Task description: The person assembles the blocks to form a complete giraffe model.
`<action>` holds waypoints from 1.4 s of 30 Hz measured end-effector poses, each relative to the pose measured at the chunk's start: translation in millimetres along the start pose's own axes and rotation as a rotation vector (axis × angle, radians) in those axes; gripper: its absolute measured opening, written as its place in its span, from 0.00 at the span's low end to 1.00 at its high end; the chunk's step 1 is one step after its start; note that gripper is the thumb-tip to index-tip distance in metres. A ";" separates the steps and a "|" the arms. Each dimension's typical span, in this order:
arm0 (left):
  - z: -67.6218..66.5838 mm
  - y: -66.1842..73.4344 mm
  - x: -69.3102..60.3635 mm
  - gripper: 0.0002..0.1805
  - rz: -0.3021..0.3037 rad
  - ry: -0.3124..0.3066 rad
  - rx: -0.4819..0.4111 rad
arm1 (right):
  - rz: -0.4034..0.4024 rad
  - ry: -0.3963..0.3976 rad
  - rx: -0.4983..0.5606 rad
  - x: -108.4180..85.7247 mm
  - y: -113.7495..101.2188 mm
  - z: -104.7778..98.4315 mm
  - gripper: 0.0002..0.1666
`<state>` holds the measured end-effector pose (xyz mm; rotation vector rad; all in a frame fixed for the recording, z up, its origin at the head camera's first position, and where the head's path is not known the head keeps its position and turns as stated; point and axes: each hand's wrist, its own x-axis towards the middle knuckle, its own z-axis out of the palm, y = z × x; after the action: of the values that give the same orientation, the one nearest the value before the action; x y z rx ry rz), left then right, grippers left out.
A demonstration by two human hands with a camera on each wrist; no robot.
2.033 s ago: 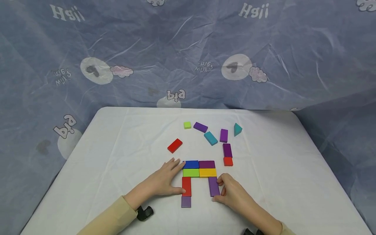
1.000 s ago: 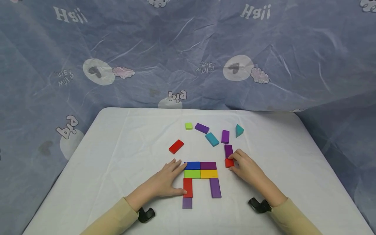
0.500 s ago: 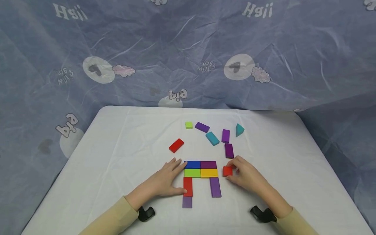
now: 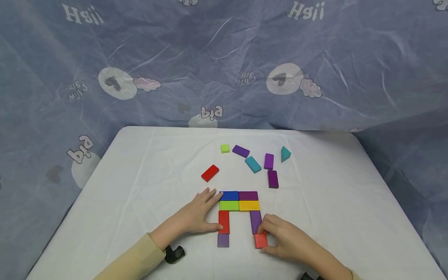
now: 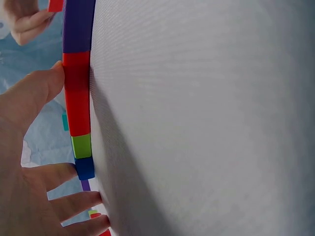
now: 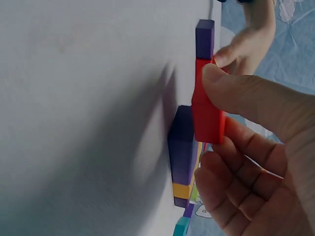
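Note:
My right hand (image 4: 288, 237) pinches a small red block (image 4: 261, 241) between thumb and fingers, near the front end of a long purple block (image 4: 256, 221). The right wrist view shows the red block (image 6: 209, 124) held slightly above the cloth. My left hand (image 4: 192, 214) lies spread along the left side of the block figure, its thumb touching a long red block (image 4: 223, 221) and its index finger touching a blue block (image 4: 229, 196). A short purple block (image 4: 223, 240) continues the left leg. Green (image 4: 229, 205), yellow (image 4: 249, 205) and dark purple (image 4: 247, 196) blocks form the upper rows.
Farther back lie a loose red block (image 4: 210, 173), a green cube (image 4: 225, 148), a teal block (image 4: 253, 165), a teal triangular block (image 4: 285, 154) and several purple blocks (image 4: 273, 179). A white cloth (image 4: 157, 167) covers the table; a patterned blue sheet (image 4: 224, 50) hangs behind.
My right hand left the long purple block, took the small red block from beside the dark purple one, and brought it toward me to the right leg's front end. The left hand stayed in place.

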<state>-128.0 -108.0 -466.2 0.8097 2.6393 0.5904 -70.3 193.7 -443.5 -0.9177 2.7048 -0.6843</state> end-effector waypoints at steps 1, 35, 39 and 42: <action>-0.1 0.3 0.1 0.51 0.000 0.000 0.002 | 0.005 -0.010 -0.012 -0.1 -0.2 1.3 0.19; 0.7 0.9 1.2 0.51 -0.008 -0.002 0.015 | 0.004 0.117 -0.080 13.2 24.8 -16.0 0.21; 1.3 0.3 1.5 0.51 -0.005 0.000 0.014 | 0.073 0.224 -0.114 32.1 50.9 -34.4 0.17; 1.8 -0.1 1.4 0.51 -0.006 -0.002 0.013 | 0.136 0.270 -0.100 45.5 74.1 -44.9 0.18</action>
<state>-128.4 -106.8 -468.1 0.8057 2.6455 0.5705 -159.6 233.7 -442.5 -0.6977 3.0298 -0.6956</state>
